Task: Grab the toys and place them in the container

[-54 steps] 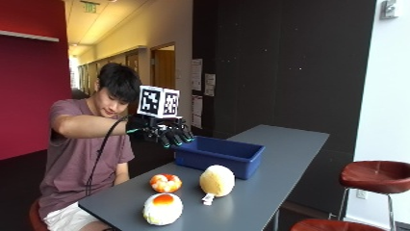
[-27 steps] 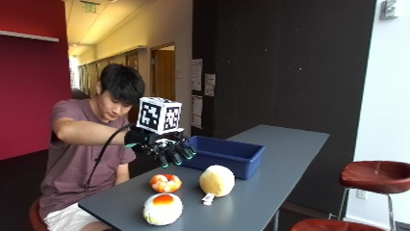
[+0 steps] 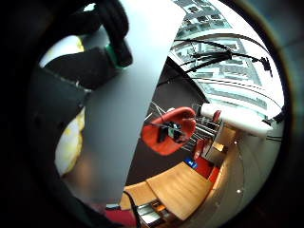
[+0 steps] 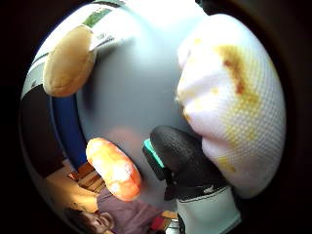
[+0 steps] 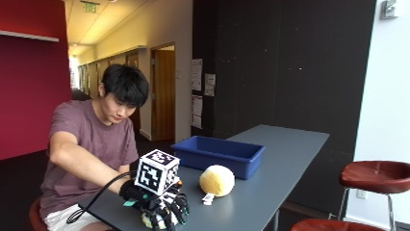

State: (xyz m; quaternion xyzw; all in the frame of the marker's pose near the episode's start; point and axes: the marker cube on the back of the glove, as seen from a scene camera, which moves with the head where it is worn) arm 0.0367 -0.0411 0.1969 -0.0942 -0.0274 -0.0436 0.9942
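Outside view, left to right. Gloved right hand (image 5: 163, 206) is down at the near end of the table (image 5: 282, 159), over the white-and-orange toy (image 5: 154, 220); fingers point downward and look spread around it. Can't tell from here whether they have closed on it yet. The thumb-side palm view shows that toy (image 4: 231, 112) filling much of the frame, right against the palm, with one gloved finger (image 4: 183, 156) beside it rather than wrapped over it. Judged: the step in hand is the grasp of this first toy, not yet lifted.

Next along, the round yellow toy (image 5: 216, 180) sits mid-table, with a small white tag on the table at its base, just short of the blue container (image 5: 221, 155). The container stands toward the table's left edge, well apart from the hand.

Next move calls for closing the fingers round the toy, lifting clear, and carrying it past the yellow toy to the container.

Hard to make out: the orange-red toy (image 4: 114, 168) shows only in the thumb-side palm view, lying on the table near the hand; in the outside view the hand hides it. Container's inside not visible. The bare hand is out of sight.
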